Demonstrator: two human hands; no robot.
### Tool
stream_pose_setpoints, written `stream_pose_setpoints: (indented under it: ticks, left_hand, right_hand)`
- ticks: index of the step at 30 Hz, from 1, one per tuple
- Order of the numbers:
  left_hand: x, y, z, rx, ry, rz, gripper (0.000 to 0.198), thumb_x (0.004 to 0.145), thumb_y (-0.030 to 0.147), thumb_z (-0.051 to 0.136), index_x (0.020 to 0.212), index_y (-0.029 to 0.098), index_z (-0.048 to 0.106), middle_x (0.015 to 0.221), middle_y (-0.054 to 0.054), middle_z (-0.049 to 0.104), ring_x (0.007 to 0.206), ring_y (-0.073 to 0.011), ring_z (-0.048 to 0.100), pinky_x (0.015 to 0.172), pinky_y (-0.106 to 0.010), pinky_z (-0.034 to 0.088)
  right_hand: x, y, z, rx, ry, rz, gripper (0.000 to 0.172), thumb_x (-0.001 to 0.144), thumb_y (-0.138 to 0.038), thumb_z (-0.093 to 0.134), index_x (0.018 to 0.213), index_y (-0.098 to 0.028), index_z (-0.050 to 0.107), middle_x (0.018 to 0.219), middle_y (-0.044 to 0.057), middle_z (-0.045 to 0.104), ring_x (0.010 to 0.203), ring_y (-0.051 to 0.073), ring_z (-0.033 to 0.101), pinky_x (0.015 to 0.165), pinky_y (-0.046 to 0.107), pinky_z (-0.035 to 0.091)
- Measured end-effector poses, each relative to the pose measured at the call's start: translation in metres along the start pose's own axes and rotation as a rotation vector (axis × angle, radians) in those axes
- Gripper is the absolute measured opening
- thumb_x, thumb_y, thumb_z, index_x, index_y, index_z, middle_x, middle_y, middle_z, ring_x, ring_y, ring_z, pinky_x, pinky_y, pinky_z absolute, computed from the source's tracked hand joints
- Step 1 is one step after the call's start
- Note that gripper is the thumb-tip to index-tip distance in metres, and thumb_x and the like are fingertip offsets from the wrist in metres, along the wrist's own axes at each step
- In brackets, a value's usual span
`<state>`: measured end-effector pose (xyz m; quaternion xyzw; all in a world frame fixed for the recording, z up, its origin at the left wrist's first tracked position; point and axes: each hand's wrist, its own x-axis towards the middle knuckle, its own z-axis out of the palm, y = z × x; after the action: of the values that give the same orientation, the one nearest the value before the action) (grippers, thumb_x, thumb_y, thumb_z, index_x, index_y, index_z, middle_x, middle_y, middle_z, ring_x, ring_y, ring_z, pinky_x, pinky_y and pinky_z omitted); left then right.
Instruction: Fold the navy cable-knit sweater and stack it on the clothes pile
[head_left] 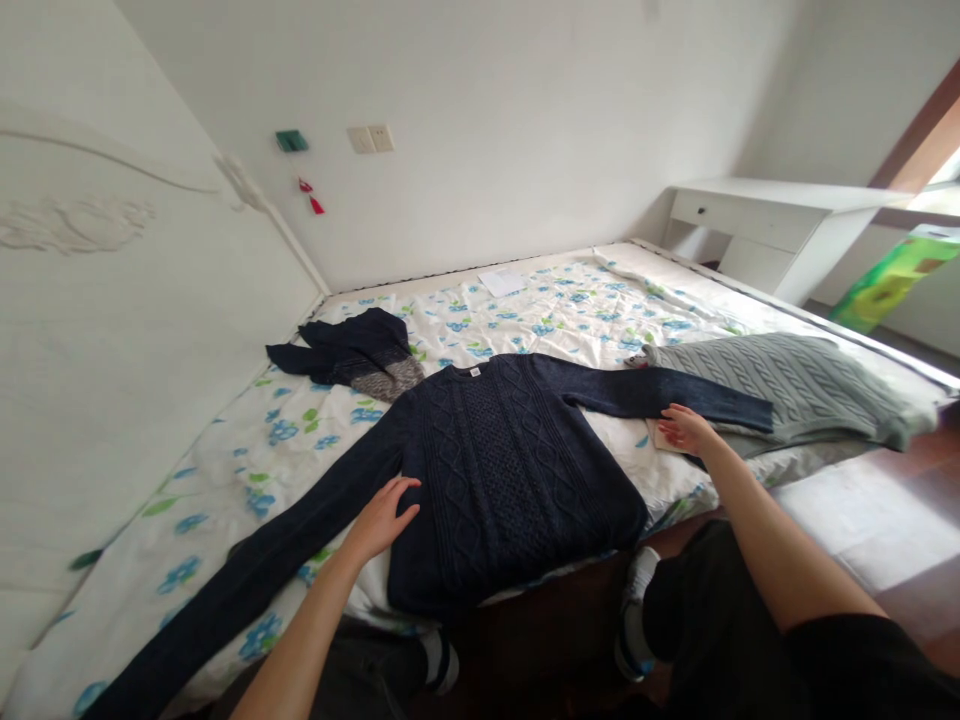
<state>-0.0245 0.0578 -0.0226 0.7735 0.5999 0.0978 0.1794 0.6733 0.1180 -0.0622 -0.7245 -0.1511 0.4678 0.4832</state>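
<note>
A navy cable-knit sweater [499, 480] lies spread flat on the bed, collar away from me and both sleeves stretched out sideways. Over its left side edge is my left hand [386, 512], thumb and fingers apart, holding nothing. My right hand [686, 430] is at the lower edge of the right sleeve, fingers loosely bent and apart with no cloth gripped; whether the fingertips touch the sleeve I cannot tell. The right sleeve's cuff overlaps a grey cable-knit garment [795, 385]. A crumpled navy and grey knit garment [360, 350] lies beyond the left sleeve.
A white floral sheet [300, 420] covers the bed, with a white paper [502, 282] near the wall. At the left rises a carved white headboard [135, 330]. A white desk [765, 225] stands at the back right, near a green and yellow package [892, 280].
</note>
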Motion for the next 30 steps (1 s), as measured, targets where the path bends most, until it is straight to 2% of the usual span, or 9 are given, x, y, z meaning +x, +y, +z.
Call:
stream_pose_setpoints:
  ticks: [2,5,8,11,14,16,19,24,30]
  left_hand:
    - [0.018,0.001,0.006,0.01,-0.003,0.02,0.054,0.1,0.048,0.058,0.146,0.022,0.07,0.159,-0.015,0.07,0.152,-0.0333,0.065,0.136,-0.047,0.044]
    - [0.043,-0.003,0.015,0.035,-0.039,0.013,0.064,0.097,0.05,0.062,0.154,0.021,0.067,0.169,-0.016,0.063,0.159,-0.0353,0.059,0.139,-0.049,0.04]
    - [0.063,-0.009,0.02,0.072,-0.151,-0.024,0.074,0.09,0.054,0.071,0.156,0.02,0.068,0.173,-0.019,0.061,0.164,-0.0392,0.055,0.14,-0.052,0.039]
    - [0.077,-0.013,0.018,0.087,-0.294,-0.059,0.082,0.084,0.057,0.076,0.155,0.017,0.069,0.173,-0.022,0.06,0.166,-0.041,0.053,0.14,-0.051,0.038]
    - [0.088,-0.015,0.012,0.052,-0.358,-0.069,0.078,0.084,0.056,0.075,0.152,0.018,0.072,0.169,-0.02,0.065,0.159,-0.038,0.061,0.137,-0.046,0.042]
    - [0.095,-0.015,0.01,0.049,-0.359,-0.077,0.073,0.085,0.055,0.074,0.148,0.019,0.074,0.164,-0.02,0.069,0.152,-0.0374,0.066,0.134,-0.045,0.046]
    - [0.102,-0.017,0.009,0.08,-0.34,-0.073,0.069,0.084,0.053,0.074,0.144,0.019,0.075,0.161,-0.02,0.071,0.148,-0.039,0.068,0.131,-0.047,0.048]
    - [0.108,-0.021,0.009,0.096,-0.331,-0.067,0.062,0.085,0.051,0.071,0.14,0.022,0.076,0.156,-0.017,0.074,0.148,-0.0377,0.067,0.131,-0.049,0.048]
    - [0.109,-0.021,0.005,0.058,-0.334,-0.053,0.06,0.083,0.054,0.073,0.135,0.023,0.079,0.155,-0.016,0.075,0.151,-0.0373,0.067,0.132,-0.045,0.048]
  right_hand:
    - [0.0,-0.002,-0.001,0.088,0.022,0.076,0.053,0.097,-0.024,0.081,0.146,-0.026,0.061,0.094,0.003,0.076,0.063,0.013,0.069,0.057,0.019,0.053]
    - [-0.002,-0.006,-0.003,0.185,0.11,0.011,0.042,0.091,-0.023,0.085,0.13,-0.025,0.068,0.084,-0.002,0.071,0.062,0.011,0.067,0.058,0.019,0.054]
    - [-0.001,-0.009,-0.007,0.181,0.163,-0.093,0.034,0.085,-0.023,0.086,0.117,-0.025,0.073,0.081,-0.002,0.071,0.063,0.012,0.067,0.057,0.018,0.053]
    - [0.003,-0.01,-0.014,0.126,0.164,-0.127,0.029,0.083,-0.02,0.085,0.11,-0.022,0.075,0.084,0.002,0.076,0.063,0.013,0.066,0.052,0.018,0.052]
    - [0.012,-0.012,-0.022,0.155,0.256,-0.136,0.031,0.083,-0.018,0.084,0.112,-0.02,0.074,0.084,0.001,0.074,0.059,0.01,0.061,0.05,0.016,0.052]
    - [0.017,-0.014,-0.026,0.183,0.345,-0.121,0.033,0.084,-0.019,0.084,0.115,-0.02,0.072,0.08,-0.003,0.067,0.055,0.008,0.056,0.048,0.015,0.052]
    - [0.023,-0.015,-0.029,0.191,0.376,-0.081,0.032,0.084,-0.02,0.084,0.113,-0.022,0.069,0.075,-0.007,0.059,0.053,0.007,0.051,0.046,0.014,0.049]
    - [0.023,-0.015,-0.03,0.206,0.383,-0.038,0.04,0.086,-0.02,0.083,0.116,-0.026,0.058,0.083,-0.007,0.057,0.058,0.008,0.055,0.052,0.014,0.053]
    - [0.022,-0.015,-0.039,0.343,0.44,-0.015,0.057,0.088,-0.019,0.082,0.131,-0.034,0.047,0.106,-0.004,0.059,0.07,0.009,0.066,0.062,0.018,0.065]
